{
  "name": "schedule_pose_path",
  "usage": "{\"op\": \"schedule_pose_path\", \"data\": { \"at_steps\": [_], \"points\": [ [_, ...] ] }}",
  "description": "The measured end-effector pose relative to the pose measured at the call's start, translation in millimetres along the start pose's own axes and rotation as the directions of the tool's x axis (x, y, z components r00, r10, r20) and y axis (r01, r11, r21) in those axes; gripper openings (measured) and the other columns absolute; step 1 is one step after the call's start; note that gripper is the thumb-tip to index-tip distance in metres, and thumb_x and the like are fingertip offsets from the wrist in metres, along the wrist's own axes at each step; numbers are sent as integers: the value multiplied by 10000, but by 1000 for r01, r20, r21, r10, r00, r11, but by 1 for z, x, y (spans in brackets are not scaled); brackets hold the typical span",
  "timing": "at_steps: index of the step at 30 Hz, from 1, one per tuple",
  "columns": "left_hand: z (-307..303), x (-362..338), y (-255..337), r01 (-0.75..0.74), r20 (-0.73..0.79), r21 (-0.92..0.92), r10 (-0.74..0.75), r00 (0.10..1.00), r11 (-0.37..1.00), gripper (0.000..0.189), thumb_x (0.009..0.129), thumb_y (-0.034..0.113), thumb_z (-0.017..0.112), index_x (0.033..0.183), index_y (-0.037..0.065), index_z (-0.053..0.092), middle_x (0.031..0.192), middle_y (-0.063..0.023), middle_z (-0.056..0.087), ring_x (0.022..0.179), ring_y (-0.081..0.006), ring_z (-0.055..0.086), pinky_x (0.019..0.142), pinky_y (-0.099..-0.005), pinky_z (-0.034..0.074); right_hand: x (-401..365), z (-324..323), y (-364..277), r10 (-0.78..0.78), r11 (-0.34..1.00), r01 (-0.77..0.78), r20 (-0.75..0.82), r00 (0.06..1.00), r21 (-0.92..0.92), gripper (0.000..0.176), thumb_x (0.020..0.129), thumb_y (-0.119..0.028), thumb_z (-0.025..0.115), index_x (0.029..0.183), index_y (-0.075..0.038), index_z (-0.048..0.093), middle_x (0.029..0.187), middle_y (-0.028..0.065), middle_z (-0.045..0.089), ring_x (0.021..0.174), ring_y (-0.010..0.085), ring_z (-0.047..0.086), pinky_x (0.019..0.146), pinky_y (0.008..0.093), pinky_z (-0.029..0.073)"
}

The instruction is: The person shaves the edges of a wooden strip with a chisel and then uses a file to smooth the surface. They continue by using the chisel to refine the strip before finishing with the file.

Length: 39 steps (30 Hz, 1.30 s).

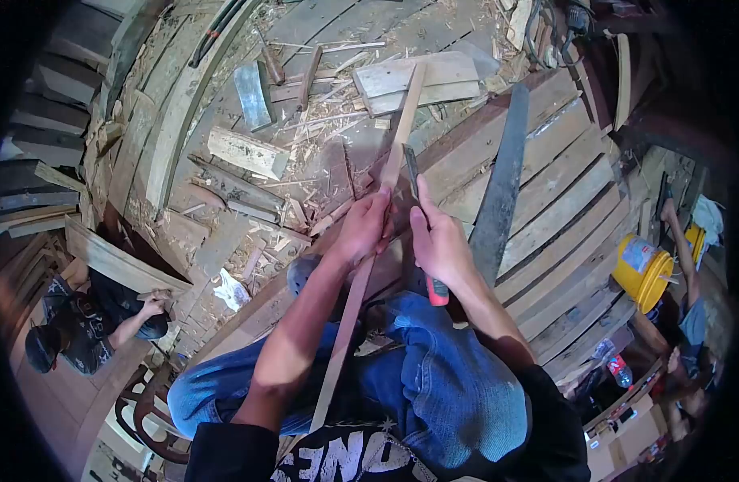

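A long, narrow wooden strip (405, 120) runs from between my legs up to a pale board (421, 80). My left hand (368, 229) is wrapped around the strip near its middle. In my right hand (446, 241) is a chisel (411, 165) with a dark flat blade and a red-and-black handle end. Its blade tip lies against the strip's right side, just beyond my left hand. To the right of my right hand rests a long, tapered dark blade (502, 185), like a handsaw's; its handle end is hidden.
Wood shavings and offcuts (249, 153) litter the floor ahead. Slatted planks (558, 209) spread to the right, near a yellow bucket (642, 273). At left, another person (88, 321) sits beside a curved board (124, 261). Another person's limbs (687, 249) show at far right.
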<state>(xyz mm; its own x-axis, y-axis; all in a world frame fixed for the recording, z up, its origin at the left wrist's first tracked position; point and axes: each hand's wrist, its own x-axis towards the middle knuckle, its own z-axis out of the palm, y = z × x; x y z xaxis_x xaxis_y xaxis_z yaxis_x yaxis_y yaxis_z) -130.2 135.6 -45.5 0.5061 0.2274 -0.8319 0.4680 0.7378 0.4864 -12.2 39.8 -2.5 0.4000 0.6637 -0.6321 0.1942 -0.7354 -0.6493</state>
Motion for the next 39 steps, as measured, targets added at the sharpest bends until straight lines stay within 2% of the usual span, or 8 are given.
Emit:
{"op": "schedule_pose_path", "data": {
  "at_steps": [12, 14, 17, 24, 26, 31, 33, 39],
  "points": [
    [5, -3, 2, -42, -24, 84, 44, 999, 996, 438, 983, 418, 328, 758, 70, 470, 503, -1, 416, 342, -101, 370, 332, -252, 307, 2, 5, -22, 30, 977, -29, 0, 1000, -210, 490, 906, -161, 423, 1336, 62, 353, 769, 298, 609, 739, 455, 604, 732, 512, 476],
    [5, -5, 2, -28, -53, 102, 34, 998, 994, 446, 990, 401, 309, 753, 65, 482, 500, 3, 404, 346, -100, 353, 336, -250, 297, 1, 11, -11, -64, 990, 55, -66, 996, -127, 471, 938, -156, 409, 1371, 14, 331, 613, 207, 610, 459, 268, 613, 520, 384, 516],
    [4, -4, 1, -30, -53, 152, 38, 998, 988, 429, 981, 424, 339, 775, 69, 464, 523, -10, 439, 350, -104, 401, 338, -266, 321, 7, 12, -10, -55, 994, 49, -66, 996, -99, 476, 942, -154, 407, 1378, 13, 316, 605, 189, 612, 460, 240, 618, 505, 372, 514],
    [-6, 11, 0, -103, -46, 214, 115, 992, 971, 435, 989, 375, 306, 753, 54, 480, 520, -16, 463, 373, -117, 436, 369, -284, 361, 22, 24, -14, -85, 994, 74, -141, 986, -81, 490, 914, -139, 409, 1364, 35, 326, 648, 255, 604, 542, 338, 628, 616, 417, 511],
    [-7, 14, -2, -107, -66, 288, 131, 989, 952, 442, 990, 366, 301, 769, 39, 499, 522, -27, 484, 384, -125, 463, 382, -293, 384, 24, 27, -15, -89, 994, 79, -150, 985, -72, 493, 913, -142, 409, 1363, 42, 323, 643, 253, 604, 540, 336, 629, 615, 419, 511],
    [-9, 12, 7, -127, -54, 256, 146, 988, 958, 488, 990, 384, 288, 799, 15, 545, 547, -52, 533, 412, -131, 503, 399, -301, 407, 35, 32, -14, -74, 996, 65, -144, 987, -69, 500, 917, -147, 395, 1364, 60, 306, 611, 223, 608, 499, 295, 622, 561, 399, 513],
    [-12, 14, 3, -203, -14, 335, 220, 975, 920, 501, 991, 396, 283, 826, 20, 571, 549, -52, 539, 423, -123, 506, 404, -295, 406, 34, 35, -14, -85, 996, 79, -158, 984, -45, 501, 920, -149, 387, 1368, 59, 301, 605, 217, 609, 483, 280, 617, 542, 385, 511],
    [-6, 11, 2, -212, -49, 240, 230, 972, 947, 476, 986, 375, 289, 812, 33, 571, 556, -39, 534, 423, -116, 493, 398, -287, 390, 38, 41, -15, -39, 999, 43, -174, 984, 16, 508, 920, -160, 389, 1369, 60, 299, 617, 215, 609, 474, 255, 611, 530, 365, 506]
  ]
}}
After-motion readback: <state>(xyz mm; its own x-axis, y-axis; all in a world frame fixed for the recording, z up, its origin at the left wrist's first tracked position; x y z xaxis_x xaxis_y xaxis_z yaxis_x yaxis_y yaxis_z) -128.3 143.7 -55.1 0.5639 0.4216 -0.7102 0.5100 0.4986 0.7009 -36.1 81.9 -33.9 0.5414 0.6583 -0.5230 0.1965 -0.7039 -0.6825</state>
